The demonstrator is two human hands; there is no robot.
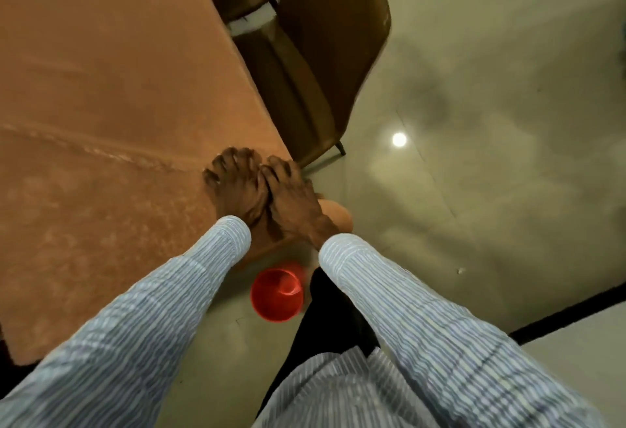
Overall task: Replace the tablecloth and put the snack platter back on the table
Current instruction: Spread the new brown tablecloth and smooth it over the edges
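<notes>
Tablecloth [101, 105] covers table, left. Left hand [233, 187] and right hand [291, 197], fingers curled, grip cloth at near-right corner. Judged soft, light, limp; best held by hem corners. Platter unseen.

The tablecloth [101, 105] runs out of view at the left and top edges, so its full spread cannot be told, and it hides the tabletop beneath. At the near corner the left hand [237, 187] and right hand [294, 200] overlap, their outlines smeared by motion blur; whether either grip pinches cloth cannot be told. The brown chair [325, 65] is cut off at the top. A red bucket [277, 293] is partly hidden by the sleeves [423, 319]
</notes>
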